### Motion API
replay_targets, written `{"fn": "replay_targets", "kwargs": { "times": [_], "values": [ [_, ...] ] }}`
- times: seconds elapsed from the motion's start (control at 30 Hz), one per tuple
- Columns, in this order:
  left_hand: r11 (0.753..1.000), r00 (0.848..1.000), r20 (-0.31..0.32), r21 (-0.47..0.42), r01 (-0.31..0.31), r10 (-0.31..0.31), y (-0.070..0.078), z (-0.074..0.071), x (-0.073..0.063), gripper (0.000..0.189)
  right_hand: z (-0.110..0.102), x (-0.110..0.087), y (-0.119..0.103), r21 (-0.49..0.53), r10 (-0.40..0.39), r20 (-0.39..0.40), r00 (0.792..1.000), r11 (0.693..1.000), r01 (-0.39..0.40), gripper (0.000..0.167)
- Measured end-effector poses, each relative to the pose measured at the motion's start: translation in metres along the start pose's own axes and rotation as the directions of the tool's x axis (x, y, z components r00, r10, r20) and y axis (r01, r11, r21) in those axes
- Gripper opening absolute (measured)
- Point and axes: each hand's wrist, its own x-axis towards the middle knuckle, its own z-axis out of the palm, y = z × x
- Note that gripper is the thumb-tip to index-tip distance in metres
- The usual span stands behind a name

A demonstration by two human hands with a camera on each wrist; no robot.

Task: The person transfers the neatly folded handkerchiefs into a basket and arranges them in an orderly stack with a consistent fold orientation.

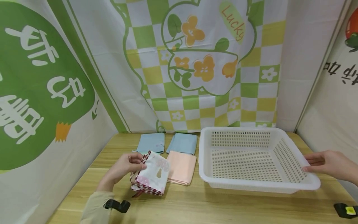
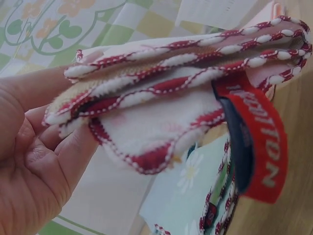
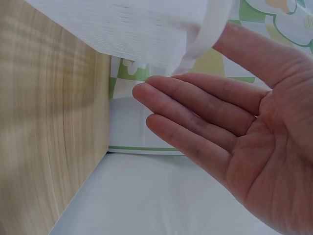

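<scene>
My left hand (image 1: 127, 166) pinches a folded small towel (image 1: 155, 174) with a pink mushroom print, thumb on top. In the left wrist view, its stacked layers show red-and-white stitched edges and a red label (image 2: 264, 147). At the right, my right hand (image 1: 332, 165) holds the side rim of a white plastic basket (image 1: 260, 185). The right wrist view shows my thumb (image 3: 254, 49) going behind the rim, with the other fingers fairly straight outside it. The basket has slotted walls and nothing in it.
Two folded blue towels (image 1: 183, 143) lie at the back of the wooden table (image 1: 195, 208), with a peach towel (image 1: 183, 166) in front. A pale green towel (image 2: 190, 171) is partly hidden under my left hand. Printed curtains (image 1: 209, 109) enclose the back and sides.
</scene>
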Motion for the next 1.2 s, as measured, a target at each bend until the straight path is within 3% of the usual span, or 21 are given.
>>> {"fn": "replay_targets", "kwargs": {
  "times": [0.1, 0.77, 1.2],
  "values": [
    [1.000, 1.000, -0.015, -0.005, 0.012, -0.012, 0.002, 0.001, 0.002, 0.038, 0.001, -0.001, -0.001, -0.003, 0.002, -0.007, 1.000, 1.000, -0.002, 0.065],
    [0.997, 0.997, 0.006, -0.007, -0.076, 0.077, 0.018, 0.009, 0.012, 0.031, -0.002, -0.004, -0.005, -0.008, -0.005, -0.016, 1.000, 1.000, 0.005, 0.062],
    [0.997, 0.998, -0.010, -0.050, -0.066, 0.065, 0.027, 0.013, 0.020, 0.033, -0.001, -0.002, -0.004, -0.001, 0.004, 0.003, 1.000, 1.000, -0.004, 0.064]
  ]
}}
